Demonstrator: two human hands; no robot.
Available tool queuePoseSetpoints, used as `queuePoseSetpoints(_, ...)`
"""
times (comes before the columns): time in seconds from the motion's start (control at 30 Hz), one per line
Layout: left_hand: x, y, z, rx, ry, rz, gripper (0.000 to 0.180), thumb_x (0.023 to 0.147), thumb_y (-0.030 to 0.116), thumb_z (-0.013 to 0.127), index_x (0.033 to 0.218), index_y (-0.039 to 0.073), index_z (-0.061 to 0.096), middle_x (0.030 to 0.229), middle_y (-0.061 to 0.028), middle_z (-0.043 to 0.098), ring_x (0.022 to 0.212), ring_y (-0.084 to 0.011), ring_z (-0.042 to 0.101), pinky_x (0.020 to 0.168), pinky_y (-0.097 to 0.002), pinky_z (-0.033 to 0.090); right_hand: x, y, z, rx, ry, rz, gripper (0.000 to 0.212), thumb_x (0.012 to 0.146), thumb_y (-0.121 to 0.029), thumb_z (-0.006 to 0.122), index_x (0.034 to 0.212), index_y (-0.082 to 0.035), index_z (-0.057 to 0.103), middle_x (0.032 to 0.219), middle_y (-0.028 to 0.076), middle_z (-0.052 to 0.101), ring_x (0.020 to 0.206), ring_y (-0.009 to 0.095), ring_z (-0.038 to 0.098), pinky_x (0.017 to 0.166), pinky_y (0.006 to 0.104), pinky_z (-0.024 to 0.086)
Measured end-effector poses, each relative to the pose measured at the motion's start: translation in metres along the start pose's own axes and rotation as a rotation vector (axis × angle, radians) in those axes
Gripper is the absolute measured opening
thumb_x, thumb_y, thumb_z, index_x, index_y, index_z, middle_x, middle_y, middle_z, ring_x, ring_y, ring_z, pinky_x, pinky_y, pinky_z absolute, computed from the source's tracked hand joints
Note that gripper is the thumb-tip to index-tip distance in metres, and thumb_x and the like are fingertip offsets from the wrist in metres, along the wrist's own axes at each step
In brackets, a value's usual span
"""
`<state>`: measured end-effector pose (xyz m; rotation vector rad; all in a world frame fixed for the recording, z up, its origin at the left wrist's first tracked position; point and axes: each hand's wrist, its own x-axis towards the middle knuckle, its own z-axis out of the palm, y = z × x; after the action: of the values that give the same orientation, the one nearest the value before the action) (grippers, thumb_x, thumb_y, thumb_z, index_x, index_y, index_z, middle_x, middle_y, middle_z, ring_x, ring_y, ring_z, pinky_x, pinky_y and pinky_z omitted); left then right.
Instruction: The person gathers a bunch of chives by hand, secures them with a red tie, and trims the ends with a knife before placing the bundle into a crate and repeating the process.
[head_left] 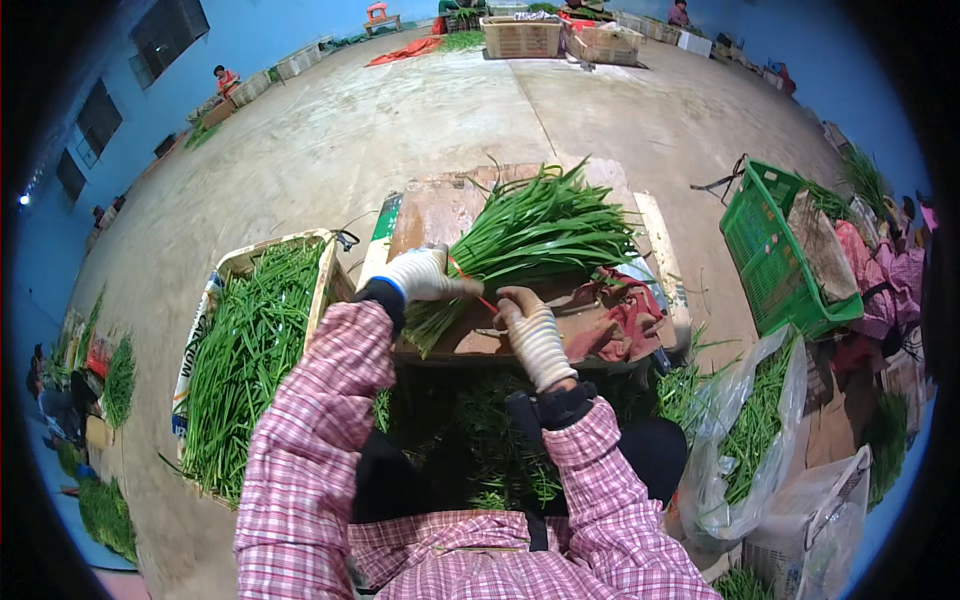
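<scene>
A bunch of long green chives [540, 235] lies on a brown cardboard-covered board [440, 210] in front of me. My left hand [425, 275], in a white knit glove, grips the bunch near its lower end. My right hand [533, 335], also gloved, holds the end of a thin red band [470, 285] that runs around the stalks next to my left hand. Both sleeves are pink plaid.
A box full of loose chives [250, 350] stands at my left. Red cloth scraps [625, 315] lie on the board's right part. A green plastic crate [775, 255] and clear bags of greens [745, 440] sit at the right. Crates and other people are far off on the concrete floor.
</scene>
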<state>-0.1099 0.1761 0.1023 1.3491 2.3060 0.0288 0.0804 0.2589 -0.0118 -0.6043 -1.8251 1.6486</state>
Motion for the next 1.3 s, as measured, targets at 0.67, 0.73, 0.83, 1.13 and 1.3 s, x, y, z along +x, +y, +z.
queuePoseSetpoints(0.67,0.014,0.006,0.047,0.251,0.395,-0.121,0.104,0.071,0.041,0.081,0.146,-0.005,0.025,0.138,-0.0349,0.043,0.124,-0.0454,0.05,0.103,-0.0517,0.041,0.003,-0.035,0.025,0.805,-0.12,0.053,0.031,0.095,-0.033,0.065,0.085,-0.004,0.067,0.08,0.001,0.065,0.066,0.009,0.058,0.06,0.0252,0.048)
queuePoseSetpoints(0.73,0.008,0.023,0.04,0.152,0.279,-0.148,0.107,0.07,0.04,0.082,0.147,-0.005,0.024,0.132,-0.0364,0.048,0.118,-0.0464,0.055,0.099,-0.0499,0.045,0.01,-0.016,0.024,0.78,0.039,0.008,0.032,0.096,-0.033,0.063,0.08,-0.006,0.066,0.074,0.001,0.064,0.064,0.008,0.057,0.059,0.0242,0.045)
queuePoseSetpoints(0.83,0.0,0.026,0.032,0.183,0.264,-0.117,0.112,0.07,0.052,0.081,0.146,-0.007,0.024,0.127,-0.0357,0.053,0.113,-0.0459,0.058,0.095,-0.0496,0.047,0.008,-0.011,0.007,0.492,0.127,-0.093,0.028,0.096,-0.027,0.064,0.083,-0.003,0.066,0.075,0.003,0.065,0.07,0.012,0.06,0.066,0.0272,0.048)
queuePoseSetpoints(1.13,-0.021,-0.023,0.024,-0.423,0.194,0.085,0.083,0.086,0.065,0.061,0.134,-0.002,0.051,0.113,-0.0205,0.067,0.107,-0.0277,0.064,0.091,-0.0364,0.048,0.01,-0.013,0.021,0.753,-0.059,0.493,0.051,0.091,-0.028,0.069,0.133,-0.011,0.048,0.121,0.013,0.054,0.115,0.024,0.052,0.094,0.0336,0.045)
queuePoseSetpoints(1.3,-0.073,0.01,0.037,-1.284,0.283,0.097,0.064,0.09,0.039,0.07,0.139,0.004,0.046,0.117,-0.0097,0.066,0.105,-0.0196,0.063,0.092,-0.0323,0.05,0.013,-0.075,0.028,0.209,-0.125,-0.004,0.084,0.09,-0.044,0.068,0.143,0.012,0.033,0.139,0.022,0.049,0.128,0.026,0.046,0.107,0.0324,0.036)
